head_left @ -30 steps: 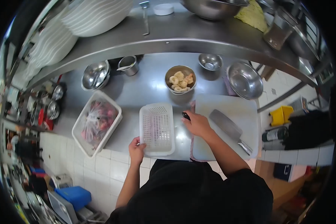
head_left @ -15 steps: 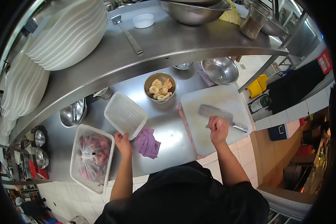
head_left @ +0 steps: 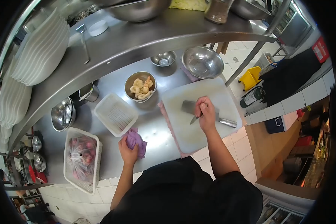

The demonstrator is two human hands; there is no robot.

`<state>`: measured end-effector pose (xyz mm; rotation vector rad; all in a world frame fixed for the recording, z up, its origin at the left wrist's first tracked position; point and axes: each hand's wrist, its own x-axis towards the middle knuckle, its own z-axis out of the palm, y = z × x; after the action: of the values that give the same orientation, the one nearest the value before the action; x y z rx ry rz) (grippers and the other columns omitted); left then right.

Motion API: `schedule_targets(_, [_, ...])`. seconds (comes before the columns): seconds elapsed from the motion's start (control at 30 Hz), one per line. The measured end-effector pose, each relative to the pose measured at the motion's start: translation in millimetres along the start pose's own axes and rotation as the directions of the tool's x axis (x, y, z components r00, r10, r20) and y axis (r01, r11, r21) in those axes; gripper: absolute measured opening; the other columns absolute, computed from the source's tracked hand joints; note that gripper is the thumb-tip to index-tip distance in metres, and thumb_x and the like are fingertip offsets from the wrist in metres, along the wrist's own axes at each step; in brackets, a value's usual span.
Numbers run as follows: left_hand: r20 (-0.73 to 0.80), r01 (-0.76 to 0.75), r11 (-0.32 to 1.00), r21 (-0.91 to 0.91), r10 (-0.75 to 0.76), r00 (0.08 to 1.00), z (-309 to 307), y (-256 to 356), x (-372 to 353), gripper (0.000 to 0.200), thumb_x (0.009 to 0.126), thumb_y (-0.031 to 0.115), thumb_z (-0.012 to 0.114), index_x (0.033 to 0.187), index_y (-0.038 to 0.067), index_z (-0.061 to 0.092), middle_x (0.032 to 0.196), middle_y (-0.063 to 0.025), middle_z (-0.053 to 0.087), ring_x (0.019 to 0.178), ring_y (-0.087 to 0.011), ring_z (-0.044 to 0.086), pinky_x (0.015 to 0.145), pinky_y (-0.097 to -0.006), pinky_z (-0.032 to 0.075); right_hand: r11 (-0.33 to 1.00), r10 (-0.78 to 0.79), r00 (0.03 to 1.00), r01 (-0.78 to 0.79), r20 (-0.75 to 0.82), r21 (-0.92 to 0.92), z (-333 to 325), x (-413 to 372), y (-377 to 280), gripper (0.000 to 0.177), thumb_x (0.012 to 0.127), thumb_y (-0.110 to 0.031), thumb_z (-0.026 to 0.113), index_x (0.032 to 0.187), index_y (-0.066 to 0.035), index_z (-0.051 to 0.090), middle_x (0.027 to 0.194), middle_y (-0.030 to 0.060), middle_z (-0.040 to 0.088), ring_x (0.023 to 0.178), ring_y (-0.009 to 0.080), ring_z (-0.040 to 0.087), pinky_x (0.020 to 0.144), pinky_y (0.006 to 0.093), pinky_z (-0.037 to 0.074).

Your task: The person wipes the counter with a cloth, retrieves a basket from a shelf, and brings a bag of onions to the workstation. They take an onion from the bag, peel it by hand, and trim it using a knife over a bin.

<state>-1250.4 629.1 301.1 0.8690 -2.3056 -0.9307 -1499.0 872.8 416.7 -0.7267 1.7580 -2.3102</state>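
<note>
My left hand (head_left: 129,152) is on a crumpled purple cloth (head_left: 139,145), its fingers closed around the near edge. Just beyond the cloth sits a white perforated basket (head_left: 115,114). Above the white cutting board (head_left: 175,128), my right hand (head_left: 206,114) is closed in a fist. A small knife (head_left: 193,119) is in it, its short pointed blade showing below the fingers and the handle hidden. Partly under that hand, a cleaver (head_left: 227,122) lies flat on the board. A metal bowl of peeled shrimp (head_left: 141,89) stands between basket and board.
To the left, a white basket (head_left: 98,164) holds a plastic bag of reddish produce (head_left: 82,155). Metal bowls (head_left: 202,62) stand at the back. A raised steel shelf (head_left: 138,37) with stacked white plates (head_left: 44,52) crosses over the counter.
My left hand has gone from the rim of the empty white basket to the purple cloth. My right hand has shifted over the board, and the knife blade now shows. The view has turned slightly.
</note>
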Motion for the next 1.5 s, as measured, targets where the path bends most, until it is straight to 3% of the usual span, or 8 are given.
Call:
schedule_targets(0.47, [0.021,0.094,0.985,0.144,-0.098,0.995,31,41,-62,0.036,0.066,0.011,0.065,0.101,0.004,0.059,0.094,-0.0144,0.053,0.085,-0.028,0.055,0.075,-0.0357,0.046,0.579,0.478,0.857,-0.144,-0.191,0.803,-153,89,96,0.029,0.09,-0.025,0.05,0.11,-0.005,0.055,0.106,0.0113,0.056,0.103,0.0257,0.05,0.096,0.0445,0.036])
schedule_targets(0.53, [0.295,0.084,0.995,0.057,-0.098,0.951,33,61,-67,0.035,0.065,0.011,0.063,0.1,0.005,0.059,0.091,-0.0157,0.056,0.085,-0.0278,0.057,0.073,-0.0364,0.047,0.692,0.525,0.802,-0.207,-0.284,0.692,-160,87,94,0.029,0.09,-0.024,0.052,0.112,-0.004,0.053,0.103,0.0114,0.058,0.1,0.0239,0.053,0.089,0.0401,0.042])
schedule_targets(0.8, [0.246,0.464,0.883,-0.068,-0.436,0.866,22,94,-9,0.034,0.077,0.024,0.062,0.106,0.007,0.06,0.077,-0.0125,0.064,0.065,-0.0274,0.064,0.064,-0.0382,0.05,0.779,0.46,0.748,-0.599,-0.478,-0.188,-169,77,63,0.044,0.085,-0.02,0.057,0.122,0.001,0.047,0.091,0.0086,0.06,0.068,0.0154,0.056,0.059,0.0282,0.047])
schedule_targets(0.87, [0.44,0.259,0.914,0.312,-0.381,0.813,14,101,2,0.041,0.077,0.031,0.062,0.111,0.008,0.059,0.082,-0.0151,0.065,0.07,-0.0289,0.065,0.067,-0.0386,0.051,0.728,0.413,0.751,-0.612,-0.515,-0.308,-175,73,66,0.043,0.084,-0.018,0.057,0.121,0.001,0.049,0.087,0.0082,0.06,0.061,0.014,0.055,0.054,0.0268,0.046])
schedule_targets(0.93, [0.495,0.256,0.902,0.347,-0.408,0.768,22,91,-4,0.045,0.076,0.035,0.061,0.113,0.009,0.059,0.086,-0.0174,0.066,0.075,-0.0314,0.065,0.069,-0.0395,0.051,0.733,0.2,0.88,-0.426,-0.43,-0.531,-184,71,85,0.033,0.082,-0.014,0.057,0.112,-0.001,0.058,0.075,0.0087,0.061,0.061,0.0133,0.057,0.054,0.0268,0.045])
schedule_targets(1.13, [0.529,0.124,0.952,0.281,-0.261,0.807,40,90,-14,0.043,0.077,0.034,0.061,0.112,0.008,0.058,0.09,-0.0188,0.065,0.084,-0.0352,0.063,0.075,-0.0409,0.05,0.858,0.47,0.869,-0.409,0.155,-0.31,-33,106,89,0.043,0.077,-0.006,0.058,0.12,-0.009,0.054,0.076,0.0103,0.063,0.068,0.02,0.061,0.064,0.0326,0.049])
schedule_targets(1.33, [0.409,0.289,0.947,0.14,-0.321,0.854,3,89,-33,0.038,0.081,0.03,0.06,0.112,0.007,0.059,0.084,-0.0164,0.065,0.078,-0.0302,0.063,0.072,-0.0377,0.049,0.465,0.136,0.967,0.131,0.216,-0.876,44,214,178,0.062,0.075,-0.014,0.063,0.134,-0.01,0.042,0.096,0.0187,0.065,0.081,0.0317,0.065,0.071,0.0411,0.051])
schedule_targets(1.5, [0.228,0.499,0.866,-0.019,-0.483,0.846,-17,68,-78,0.033,0.084,0.024,0.062,0.11,0.004,0.059,0.073,-0.0084,0.062,0.067,-0.0168,0.061,0.064,-0.0295,0.048,0.428,-0.045,0.974,0.219,0.221,-0.877,45,261,243,0.029,0.078,-0.017,0.063,0.102,-0.001,0.062,0.08,0.0134,0.067,0.077,0.0319,0.065,0.069,0.0409,0.05])
